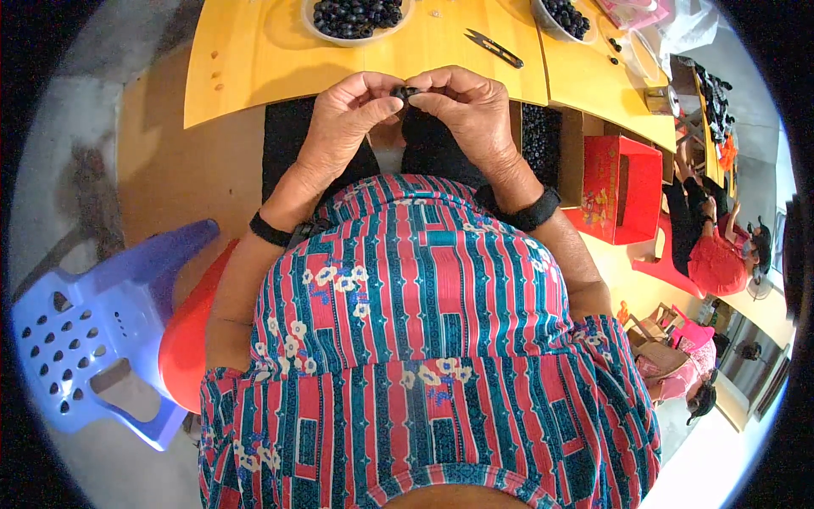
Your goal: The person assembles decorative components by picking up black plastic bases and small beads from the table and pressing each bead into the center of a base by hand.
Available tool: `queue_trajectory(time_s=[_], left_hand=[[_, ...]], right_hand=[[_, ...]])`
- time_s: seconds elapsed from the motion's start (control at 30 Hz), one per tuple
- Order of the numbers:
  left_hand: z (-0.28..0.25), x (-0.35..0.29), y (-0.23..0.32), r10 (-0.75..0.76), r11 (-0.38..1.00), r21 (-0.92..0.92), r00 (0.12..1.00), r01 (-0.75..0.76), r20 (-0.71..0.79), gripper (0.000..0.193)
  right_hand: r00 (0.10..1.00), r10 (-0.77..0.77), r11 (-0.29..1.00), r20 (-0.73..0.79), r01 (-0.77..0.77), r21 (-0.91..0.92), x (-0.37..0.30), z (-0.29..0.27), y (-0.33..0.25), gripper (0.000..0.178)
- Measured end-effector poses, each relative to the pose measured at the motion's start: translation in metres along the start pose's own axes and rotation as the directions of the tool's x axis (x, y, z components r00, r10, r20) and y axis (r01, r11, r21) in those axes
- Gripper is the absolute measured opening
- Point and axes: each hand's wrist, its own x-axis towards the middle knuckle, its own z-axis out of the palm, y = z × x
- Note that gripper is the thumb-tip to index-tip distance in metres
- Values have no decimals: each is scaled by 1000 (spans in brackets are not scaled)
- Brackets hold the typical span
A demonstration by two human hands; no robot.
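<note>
Left hand (343,117) and right hand (469,110) have got a tiny black piece (402,92) pinched nearly tip to tip, both kinda angled inward by the yellow table (263,42).

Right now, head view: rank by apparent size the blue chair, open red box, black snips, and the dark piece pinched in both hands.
1. Blue chair
2. Red box
3. Black snips
4. Dark piece, partly covered by fingertips
</note>
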Motion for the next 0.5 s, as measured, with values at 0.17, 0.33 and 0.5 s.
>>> queue_trajectory(time_s=[0.17,0.33,0.5], left_hand=[[1,1,2,28,999,36,999,-27,-22,18],[2,1,4,32,999,42,998,-30,-46,18],[1,1,4,23,999,28,999,-22,-48,19]], right_hand=[[993,-118,976,-20,113,-187,2,0,3,8],[983,-184,950,-28,171,-263,2,0,5,9],[983,-181,951,-38,166,-262,3,1,8,9]])
